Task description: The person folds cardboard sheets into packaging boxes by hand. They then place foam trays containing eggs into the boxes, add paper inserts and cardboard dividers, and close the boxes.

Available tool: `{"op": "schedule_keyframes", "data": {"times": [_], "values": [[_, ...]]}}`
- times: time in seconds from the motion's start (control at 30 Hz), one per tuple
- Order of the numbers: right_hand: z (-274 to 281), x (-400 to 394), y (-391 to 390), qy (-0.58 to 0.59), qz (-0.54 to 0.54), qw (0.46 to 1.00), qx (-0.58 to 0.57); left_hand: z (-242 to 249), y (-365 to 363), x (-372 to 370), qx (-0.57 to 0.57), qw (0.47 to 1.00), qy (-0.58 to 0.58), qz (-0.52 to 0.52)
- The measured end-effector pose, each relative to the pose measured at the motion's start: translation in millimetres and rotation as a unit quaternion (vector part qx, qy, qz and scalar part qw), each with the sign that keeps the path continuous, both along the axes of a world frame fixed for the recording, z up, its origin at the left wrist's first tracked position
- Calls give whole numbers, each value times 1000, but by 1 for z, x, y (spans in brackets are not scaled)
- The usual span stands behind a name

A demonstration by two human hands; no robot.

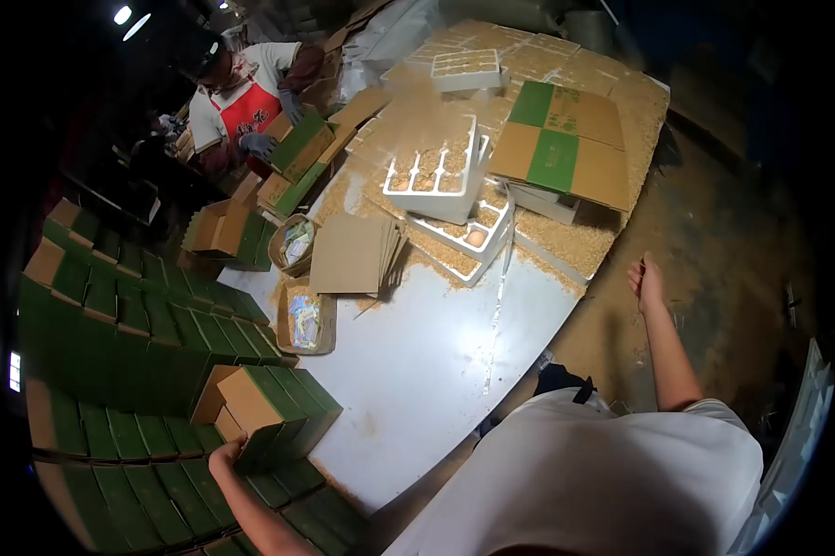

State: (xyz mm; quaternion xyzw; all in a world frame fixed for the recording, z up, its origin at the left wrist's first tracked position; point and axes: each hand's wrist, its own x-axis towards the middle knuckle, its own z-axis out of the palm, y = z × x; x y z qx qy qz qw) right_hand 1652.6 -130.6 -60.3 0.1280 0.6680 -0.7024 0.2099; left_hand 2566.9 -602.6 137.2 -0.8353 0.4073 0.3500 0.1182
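Observation:
My left hand (227, 451) grips the edge of a green and brown cardboard box (292, 408) whose flaps stand up at the near-left corner of the table. My right hand (649, 280) hangs in the air past the table's right edge, loosely bent, with nothing visible in it. Nearest to it on the table are the white foam egg trays (436, 190), filled with brown bedding. A few eggs (476, 238) show in them. A flattened green and brown carton (561, 144) lies on more foam behind.
Stacked green boxes (130, 361) fill the left side. On the white table (417, 371) lie brown cardboard sheets (352, 255) and two baskets of small packets, one a rectangular basket (304, 320). Across the table a person in a red apron (251, 111) handles a box (301, 148) with gloved hands.

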Motion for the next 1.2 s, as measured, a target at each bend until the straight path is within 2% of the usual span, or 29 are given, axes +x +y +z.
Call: {"op": "schedule_keyframes", "data": {"times": [0.03, 0.1, 0.13, 0.17, 0.2, 0.23, 0.3, 0.37, 0.4, 0.43, 0.47, 0.5, 0.53, 0.6, 0.67, 0.77, 0.8, 0.87, 0.9, 0.97, 1.0, 1.03, 1.1, 1.17, 1.2], "values": [[30, -3, -23, -22, 18, 999, -22, 12, 6, -13, -13, 994, -94, -46], [54, -33, -51, 8, 86, 995, -54, 31, 10, -62, -44, 952, -270, -137], [49, -56, -65, 139, 80, 985, 55, 62, 30, -111, -139, 889, -397, -181], [61, -66, -82, 267, 67, 948, 161, 72, 41, -135, -186, 841, -469, -198], [72, -68, -89, 378, 55, 889, 253, 77, 46, -158, -217, 799, -518, -216], [107, -61, -97, 454, 88, 827, 318, 78, 57, -179, -241, 755, -565, -232], [124, -70, -111, 511, 194, 744, 384, 95, 86, -280, -306, 800, -455, -243], [133, -72, -127, 486, 225, 760, 367, 92, 104, -386, -380, 811, -284, -342], [135, -73, -128, 473, 239, 768, 359, 79, 107, -435, -452, 769, -149, -426], [133, -76, -126, 460, 248, 775, 355, 68, 110, -494, -472, 740, 11, -479], [128, -79, -126, 448, 256, 782, 349, 47, 110, -546, -467, 707, 70, -526], [124, -82, -128, 435, 261, 792, 340, 49, 123, -607, -410, 712, 103, -561], [122, -84, -127, 416, 265, 801, 338, 17, 112, -653, -462, 610, 141, -628], [112, -87, -127, 390, 266, 836, 280, 11, 119, -750, -394, 640, 222, -622], [116, -86, -124, 354, 254, 867, 242, -20, 96, -824, -424, 632, 182, -622], [119, -88, -127, 307, 267, 886, 221, -40, 82, -882, -339, 763, 80, -545], [117, -89, -129, 310, 259, 888, 218, -36, 85, -892, -321, 782, 74, -528], [132, -84, -127, 345, 244, 887, 184, -26, 91, -895, -293, 820, 62, -487], [125, -82, -127, 375, 208, 884, 188, -10, 103, -892, -274, 821, 61, -498], [133, -74, -129, 368, 170, 900, 158, -15, 111, -885, -352, 815, 69, -455], [146, -68, -127, 385, 181, 883, 196, -16, 113, -879, -396, 810, 73, -426], [159, -61, -124, 399, 174, 886, 161, -5, 122, -871, -427, 804, 72, -408], [175, -52, -124, 397, 137, 907, -5, 26, 136, -850, -425, 814, 89, -385], [200, -40, -127, 435, 162, 884, -53, 23, 128, -823, -396, 825, 222, -335], [216, -30, -130, 507, 178, 844, -2, 23, 123, -809, -363, 840, 270, -301]]}}
